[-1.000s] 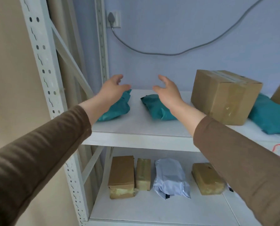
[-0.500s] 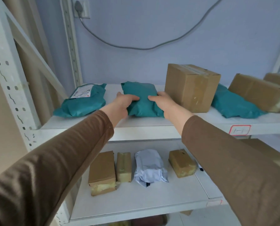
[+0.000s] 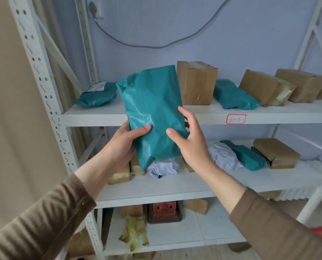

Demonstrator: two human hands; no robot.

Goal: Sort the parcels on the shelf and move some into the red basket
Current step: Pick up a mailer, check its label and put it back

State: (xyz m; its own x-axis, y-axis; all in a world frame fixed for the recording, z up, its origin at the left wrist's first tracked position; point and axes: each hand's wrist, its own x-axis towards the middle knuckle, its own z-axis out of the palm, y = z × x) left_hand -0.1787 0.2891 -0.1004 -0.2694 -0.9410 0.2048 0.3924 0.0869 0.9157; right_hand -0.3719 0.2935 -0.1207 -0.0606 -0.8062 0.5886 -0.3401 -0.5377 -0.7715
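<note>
Both hands hold 1 teal parcel (image 3: 152, 113) upright in front of the shelf (image 3: 268, 115) — left hand (image 3: 122, 143) with its grip curled round the lower left edge, right hand (image 3: 190, 139) clasping the lower right edge.

On the top shelf (image 3: 194, 113) a bare stretch of board lies open between the teal bag with the label (image 3: 96, 95) at the left and the upright cardboard box (image 3: 196, 83). Right of that box the board is crowded: another teal bag (image 3: 233, 97) and two brown boxes (image 3: 265, 88) sit close together. The middle shelf (image 3: 175, 186) has free board along its front edge, with parcels behind. The slanted brace (image 3: 57, 53) and perforated post (image 3: 42, 72) close off the left side. A grey cable (image 3: 156, 46) hangs on the wall above.
</note>
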